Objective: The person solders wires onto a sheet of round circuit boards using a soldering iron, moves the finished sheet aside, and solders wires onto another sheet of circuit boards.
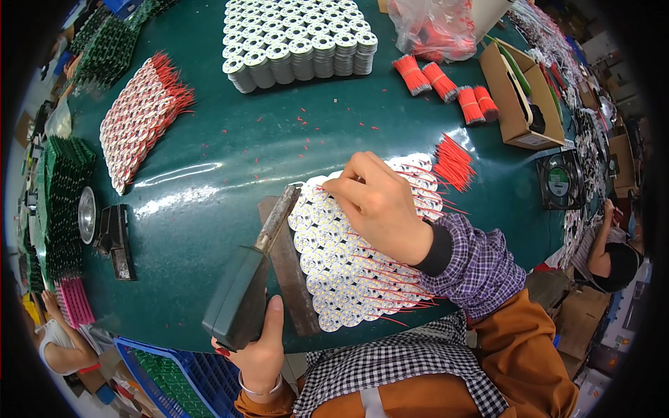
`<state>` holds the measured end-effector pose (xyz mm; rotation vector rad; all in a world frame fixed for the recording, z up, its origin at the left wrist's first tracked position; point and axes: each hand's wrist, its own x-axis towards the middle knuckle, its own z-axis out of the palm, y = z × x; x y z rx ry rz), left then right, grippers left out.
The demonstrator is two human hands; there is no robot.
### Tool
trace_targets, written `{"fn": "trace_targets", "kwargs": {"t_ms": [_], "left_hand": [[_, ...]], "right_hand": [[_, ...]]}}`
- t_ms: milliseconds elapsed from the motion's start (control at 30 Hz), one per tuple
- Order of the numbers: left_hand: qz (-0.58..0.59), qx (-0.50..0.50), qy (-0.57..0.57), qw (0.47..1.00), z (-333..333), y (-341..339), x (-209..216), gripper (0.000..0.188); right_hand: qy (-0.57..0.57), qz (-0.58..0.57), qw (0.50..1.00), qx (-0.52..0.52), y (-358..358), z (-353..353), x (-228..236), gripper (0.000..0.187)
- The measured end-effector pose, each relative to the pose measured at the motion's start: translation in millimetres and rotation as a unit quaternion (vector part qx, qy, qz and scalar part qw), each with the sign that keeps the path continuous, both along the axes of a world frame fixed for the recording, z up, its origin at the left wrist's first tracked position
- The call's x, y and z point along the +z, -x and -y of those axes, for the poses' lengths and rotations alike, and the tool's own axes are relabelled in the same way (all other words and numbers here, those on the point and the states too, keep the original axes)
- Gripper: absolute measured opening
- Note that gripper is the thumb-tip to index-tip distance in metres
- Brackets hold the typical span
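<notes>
Far left, there's a person (66,341) in a pale sleeveless top, next to tall stacks of green trays (59,209) and a pink stack (74,301). Then comes the tabletop (188,258), dark green and shiny with light streaks, with little red scraps all over it. On its left side there's a round metal dish (86,214) beside a dark block (120,240), and further back a slanted pile of boards (136,122) with red leads sticking out. Blue crate (167,369) down below the near edge.

The left hand (261,352) is wrapped around a green soldering gun (237,299), tip up at the top left corner of the panel of round white boards (341,279), near the table's front edge with a flat metal bar (289,268) along its left side. Big stack of white discs (300,45) at the back. The right hand (376,198) is over that panel, fingertips pinched narrow near the tip; can't tell what's between them.

Further right: loose red wires (454,164), tied red bundles (412,75), a clear bag (435,28), an open cardboard box (523,104), a black fan (561,180), and another person (610,258) past the table.
</notes>
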<state>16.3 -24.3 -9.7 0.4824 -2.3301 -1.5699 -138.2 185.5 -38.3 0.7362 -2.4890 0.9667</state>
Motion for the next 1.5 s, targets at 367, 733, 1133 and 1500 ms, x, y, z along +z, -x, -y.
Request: {"fn": "trace_targets", "kwargs": {"t_ms": [367,733,1133,1500], "left_hand": [[0.025,-0.007,-0.033,0.999,-4,4,3,0.032],[0.015,-0.026,0.014,0.999,-5,4,-1,0.025],[0.02,-0.025,0.032,0.999,1,-1,-4,0.028],[0.007,-0.01,0.009,1.0,-2,-1,0,0.027]], "right_hand": [[-0.026,-0.025,0.999,0.036,-3,-1,-5,0.012],[-0.041,-0.033,0.998,0.042,-2,-1,-4,0.005],[-0.054,-0.036,0.997,0.046,-1,-3,-5,0.013],[-0.058,-0.04,0.997,0.037,-3,-1,-6,0.012]]}}
